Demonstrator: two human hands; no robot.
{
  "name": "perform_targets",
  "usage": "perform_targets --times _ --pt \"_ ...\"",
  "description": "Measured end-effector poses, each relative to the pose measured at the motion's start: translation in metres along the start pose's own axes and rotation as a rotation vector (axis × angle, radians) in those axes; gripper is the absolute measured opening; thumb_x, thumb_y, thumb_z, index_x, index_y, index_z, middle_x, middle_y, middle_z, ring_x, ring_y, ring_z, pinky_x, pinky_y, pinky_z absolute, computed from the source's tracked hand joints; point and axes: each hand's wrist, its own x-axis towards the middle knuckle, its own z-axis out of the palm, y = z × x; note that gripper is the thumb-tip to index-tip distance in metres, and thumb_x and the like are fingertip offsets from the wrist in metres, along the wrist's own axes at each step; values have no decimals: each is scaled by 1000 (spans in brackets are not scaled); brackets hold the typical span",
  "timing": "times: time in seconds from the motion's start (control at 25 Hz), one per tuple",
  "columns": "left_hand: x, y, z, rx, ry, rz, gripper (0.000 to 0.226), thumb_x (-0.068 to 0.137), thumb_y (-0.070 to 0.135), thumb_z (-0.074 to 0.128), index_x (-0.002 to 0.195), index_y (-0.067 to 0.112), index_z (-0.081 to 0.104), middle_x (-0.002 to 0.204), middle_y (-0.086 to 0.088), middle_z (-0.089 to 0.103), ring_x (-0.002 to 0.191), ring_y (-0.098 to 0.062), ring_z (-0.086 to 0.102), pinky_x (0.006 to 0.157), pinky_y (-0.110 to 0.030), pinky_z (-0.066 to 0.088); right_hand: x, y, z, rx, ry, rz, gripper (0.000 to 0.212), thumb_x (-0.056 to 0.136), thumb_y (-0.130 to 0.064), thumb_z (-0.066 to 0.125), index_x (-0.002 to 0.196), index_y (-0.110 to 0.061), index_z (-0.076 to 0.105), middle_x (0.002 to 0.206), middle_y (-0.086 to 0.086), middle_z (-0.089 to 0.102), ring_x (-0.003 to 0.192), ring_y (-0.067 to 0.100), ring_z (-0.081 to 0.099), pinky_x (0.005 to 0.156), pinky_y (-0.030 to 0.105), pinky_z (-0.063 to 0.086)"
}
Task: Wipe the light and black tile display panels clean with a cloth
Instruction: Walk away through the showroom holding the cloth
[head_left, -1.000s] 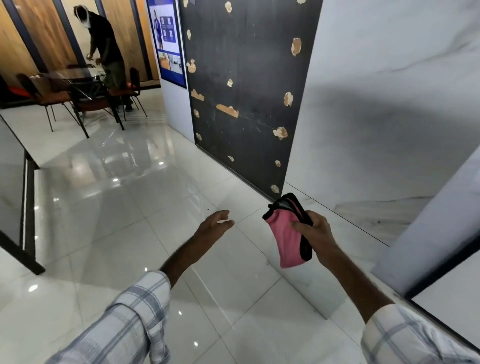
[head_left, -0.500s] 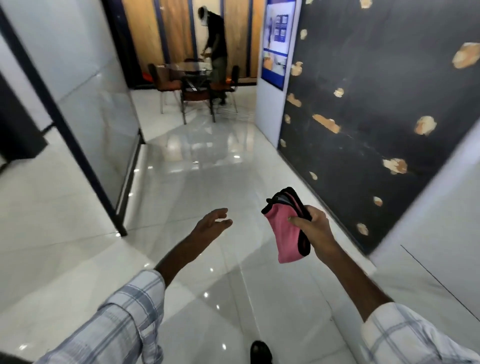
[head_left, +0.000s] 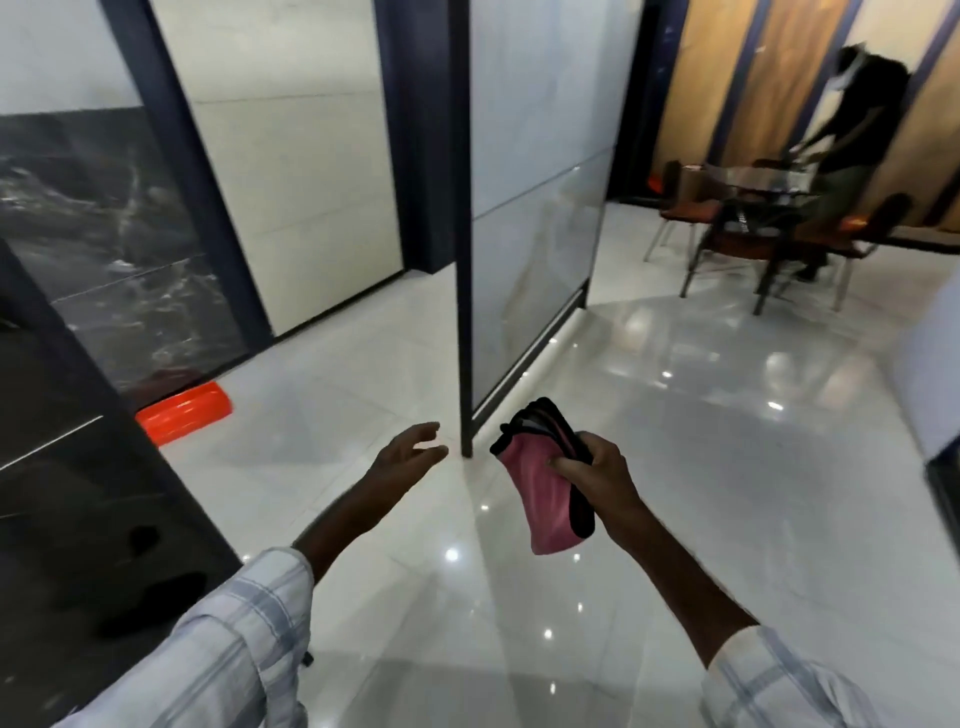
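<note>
Glossy white floor (head_left: 675, 493) fills the frame's centre; a black panel (head_left: 104, 234) stands upper left, a light panel (head_left: 530, 249) upper centre. Our right hand (head_left: 597, 475) grips the folded pink cloth (head_left: 540, 499) at lower centre; our left hand (head_left: 410, 457) hangs loose, empty. We judge we're between panels; next we must press cloth to a panel.

A glossy white tiled floor (head_left: 727, 467) fills the middle and lower right of the frame, and small bright spots of light are mirrored in it. In the upper right a wood wall (head_left: 769, 78) has dark upright strips. In front of it stands a glass table (head_left: 753, 182) ringed by chairs (head_left: 740, 241) with orange seats and thin metal legs. A person (head_left: 862, 104) in a dark top bends over the table, blurred. At middle left, an orange thing (head_left: 184, 410) lies on the floor.
</note>
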Motion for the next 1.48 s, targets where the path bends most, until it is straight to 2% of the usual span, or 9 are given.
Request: perform_targets --times 0.16,0.24,0.36,0.6,0.72,0.84,1.08,1.24,1.48 --pt "48 -19 -68 14 183 -50 44 104 31 64 146 26 53 144 7 55 131 -9 54 91 -17 44 91 -21 72 0 -179 -67 22 73 -21 77 90 -8 69 88 18 69 78 19 66 67 35 52" --pt "78 -26 -100 21 249 -52 43 104 31 64 146 25 53 144 5 55 127 -8 56 92 -21 45 131 -33 104 23 -227 -91 32 67 -29 76 91 -9 70 92 21 69 78 20 65 68 36 51" --pt "125 -31 -149 11 324 -63 54 97 42 68 146 25 53 144 3 56 130 -12 55 97 -28 44 196 -56 152 11 -285 -104 39 65 -31 76 93 -4 69 82 16 66 76 20 64 67 36 49" --pt "207 -29 -233 19 379 -83 46 106 35 58 150 24 49 148 8 51 133 -11 52 98 -26 44 316 -89 236 57 -316 -134 11 77 -24 77 86 -20 72 86 10 72 79 22 67 68 37 51" --pt "239 -43 -265 36 415 -118 45 106 37 58 150 28 49 150 8 51 132 -8 52 93 -22 45 371 -90 282 53 -371 -110 16 77 -20 75 89 -12 70 84 15 68 76 23 63 67 38 49" --pt "274 -59 -299 28 491 -169 49 106 40 58 152 28 47 152 9 48 134 -10 49 103 -28 42 433 -89 331 48 -459 -98 29 73 -20 72 88 2 61 74 7 56 71 21 53 65 37 41" --pt "341 -60 -368 27 702 -273 51 106 37 58 154 25 44 154 6 46 132 -12 48 103 -28 40 559 -117 420 13 -622 -107 25 67 -25 68 88 -10 68 80 3 65 76 20 60 67 36 47" --pt "372 -55 -414 66 879 -298 50 105 33 60 152 25 46 157 2 46 133 -13 48 102 -28 40 630 -148 484 -40 -724 -193 9 83 -10 70 91 -14 69 83 2 67 78 20 61 66 32 47" --pt "406 -81 -496 201 929 -434 53 104 32 62 154 24 46 162 -1 38 141 -21 47 107 -35 46 692 -178 601 -207 -838 -365 8 84 -11 73 88 -14 66 83 4 66 75 17 58 66 32 46"
